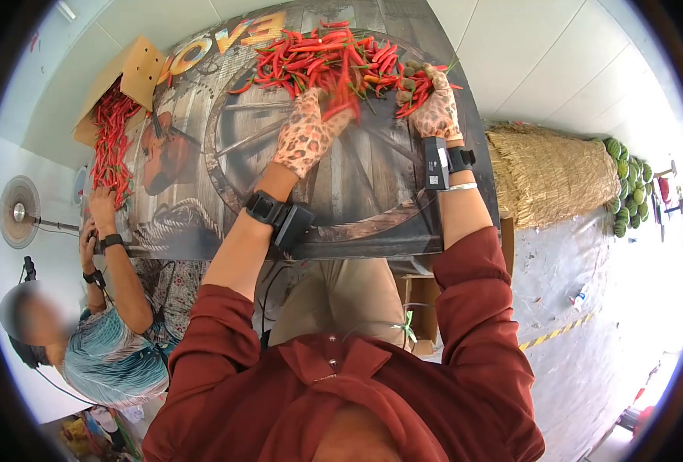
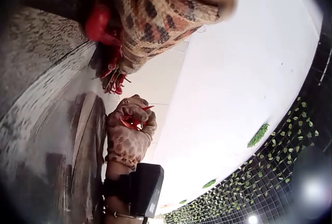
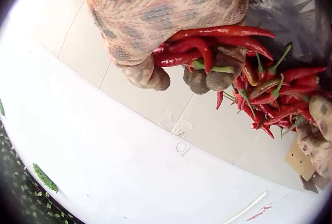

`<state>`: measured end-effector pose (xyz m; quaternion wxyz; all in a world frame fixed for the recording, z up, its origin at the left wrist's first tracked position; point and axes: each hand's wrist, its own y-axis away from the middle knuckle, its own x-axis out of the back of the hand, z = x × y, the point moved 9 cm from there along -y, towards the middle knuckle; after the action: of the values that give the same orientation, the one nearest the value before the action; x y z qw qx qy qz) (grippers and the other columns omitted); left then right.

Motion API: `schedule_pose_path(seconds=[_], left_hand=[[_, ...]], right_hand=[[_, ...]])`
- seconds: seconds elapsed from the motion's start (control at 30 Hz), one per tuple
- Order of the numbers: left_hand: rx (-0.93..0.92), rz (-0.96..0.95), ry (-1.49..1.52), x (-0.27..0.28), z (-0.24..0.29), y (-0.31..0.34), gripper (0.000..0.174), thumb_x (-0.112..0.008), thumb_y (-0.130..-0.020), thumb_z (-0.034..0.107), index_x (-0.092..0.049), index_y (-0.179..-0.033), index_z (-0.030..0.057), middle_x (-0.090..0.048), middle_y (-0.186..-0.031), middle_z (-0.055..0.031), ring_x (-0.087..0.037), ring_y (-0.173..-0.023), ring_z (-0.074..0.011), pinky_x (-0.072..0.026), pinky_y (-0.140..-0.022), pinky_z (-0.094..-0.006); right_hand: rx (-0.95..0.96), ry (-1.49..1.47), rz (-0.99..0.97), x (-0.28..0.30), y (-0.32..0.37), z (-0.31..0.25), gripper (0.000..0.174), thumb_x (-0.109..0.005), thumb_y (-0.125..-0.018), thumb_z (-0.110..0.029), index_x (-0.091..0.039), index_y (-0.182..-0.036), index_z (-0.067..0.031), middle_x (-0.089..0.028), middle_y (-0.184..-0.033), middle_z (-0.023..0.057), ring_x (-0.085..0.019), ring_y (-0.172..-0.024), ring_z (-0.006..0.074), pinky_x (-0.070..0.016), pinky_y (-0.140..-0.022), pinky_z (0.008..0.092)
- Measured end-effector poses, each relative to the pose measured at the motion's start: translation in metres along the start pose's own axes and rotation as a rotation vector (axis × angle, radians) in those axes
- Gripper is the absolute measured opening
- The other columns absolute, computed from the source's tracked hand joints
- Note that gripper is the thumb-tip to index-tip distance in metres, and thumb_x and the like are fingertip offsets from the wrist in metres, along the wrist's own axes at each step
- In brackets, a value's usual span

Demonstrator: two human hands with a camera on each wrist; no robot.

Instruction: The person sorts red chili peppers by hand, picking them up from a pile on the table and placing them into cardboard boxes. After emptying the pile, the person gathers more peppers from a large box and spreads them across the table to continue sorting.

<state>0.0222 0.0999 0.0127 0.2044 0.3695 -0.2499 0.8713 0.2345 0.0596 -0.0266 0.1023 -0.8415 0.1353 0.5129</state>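
Observation:
A heap of red chili peppers [image 1: 310,61] with green stems lies at the far edge of the table. Both hands wear leopard-print gloves with darkened fingertips. My right hand [image 1: 438,114], at the heap's right end, grips a small bunch of chilies [image 3: 192,47] in its curled fingers; their tips and a green stem poke out in the right wrist view. At the heap's near side, my left hand [image 1: 307,137] holds a few chilies [image 1: 343,96], blurred in the head view. In the left wrist view, a red chili [image 2: 102,26] sticks out beside its glove, the fingers mostly hidden.
A cardboard box [image 1: 137,73] on its side spills more chilies at the table's left, where another person's hands [image 1: 101,208] rest near them. The table [image 1: 264,177] has a printed wheel and violin. To the right stand a straw-covered stack [image 1: 553,173] and watermelons [image 1: 630,185].

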Motion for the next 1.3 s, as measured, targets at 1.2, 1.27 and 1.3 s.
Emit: schedule_pose_path(seconds=[1.2, 1.27, 1.3], left_hand=[[0.192, -0.058, 0.341, 0.022, 0.007, -0.017, 0.042, -0.065, -0.084, 0.015, -0.053, -0.116, -0.0090, -0.067, -0.096, -0.0171, -0.067, -0.084, -0.0210, -0.0525, -0.071, -0.0257], [0.127, -0.158, 0.316, 0.020, 0.021, -0.018, 0.031, -0.061, -0.086, 0.007, -0.055, -0.113, -0.0084, -0.068, -0.098, -0.0147, -0.067, -0.082, -0.0184, -0.0521, -0.068, -0.0228], [0.142, -0.198, 0.336, 0.011, 0.012, -0.022, 0.041, -0.066, -0.083, 0.016, -0.054, -0.113, -0.0091, -0.066, -0.102, -0.0185, -0.066, -0.088, -0.0233, -0.0521, -0.074, -0.0278]], right_hand=[[-0.119, 0.662, -0.163, -0.040, 0.025, 0.031, 0.023, -0.063, -0.086, -0.018, -0.063, -0.100, 0.0004, -0.064, -0.086, 0.0078, -0.061, -0.070, 0.0144, -0.0507, -0.060, 0.0277], [-0.107, 0.712, -0.146, -0.040, 0.026, 0.031, 0.025, -0.065, -0.085, -0.019, -0.063, -0.102, 0.0001, -0.064, -0.087, 0.0073, -0.060, -0.070, 0.0137, -0.0506, -0.060, 0.0272], [-0.059, 0.830, -0.177, -0.042, 0.027, 0.030, 0.027, -0.066, -0.085, -0.019, -0.062, -0.104, -0.0001, -0.065, -0.088, 0.0067, -0.061, -0.072, 0.0134, -0.0506, -0.061, 0.0265]])
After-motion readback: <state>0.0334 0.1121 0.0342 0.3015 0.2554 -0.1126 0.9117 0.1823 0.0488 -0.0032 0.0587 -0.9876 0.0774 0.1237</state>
